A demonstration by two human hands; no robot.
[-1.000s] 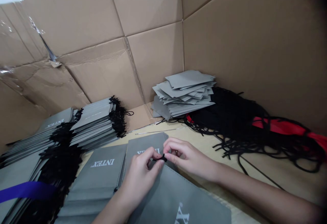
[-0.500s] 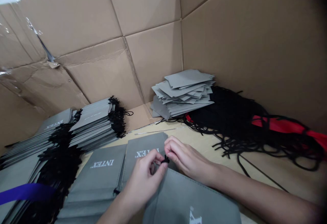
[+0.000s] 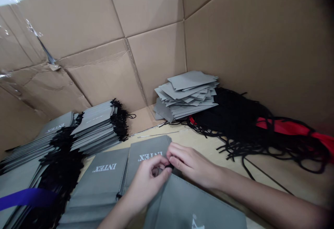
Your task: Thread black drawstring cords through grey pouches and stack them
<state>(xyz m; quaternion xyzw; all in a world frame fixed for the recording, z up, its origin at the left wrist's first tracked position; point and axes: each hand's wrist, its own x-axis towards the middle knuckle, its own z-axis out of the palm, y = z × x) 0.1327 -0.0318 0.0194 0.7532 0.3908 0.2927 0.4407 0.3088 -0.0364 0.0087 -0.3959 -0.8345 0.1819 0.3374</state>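
At the top corner of a grey fabric pouch [image 3: 200,201] with white lettering, my left hand [image 3: 147,182] pinches a black cord [image 3: 170,166] between thumb and fingertips. Close against it, my right hand [image 3: 193,164] is closed, its fingertips pressed together at the same cord. Most of the cord is hidden by the fingers, so any knot cannot be made out. Beneath and left of my hands lie two piles of grey pouches marked INTEX, a nearer-left pile [image 3: 101,180] and a middle pile [image 3: 143,149].
Stacks of corded pouches [image 3: 96,124] stand at left, beside a purple strap [image 3: 26,198]. Against the cardboard wall [image 3: 156,55] sits a loose heap of grey pouches [image 3: 188,95]. A bundle of black cords [image 3: 240,117] with a red band [image 3: 292,129] lies at right.
My right fingertips have come down against the left ones and cover more of the black cord, whose upstanding end no longer shows. The pouch has shifted slightly.
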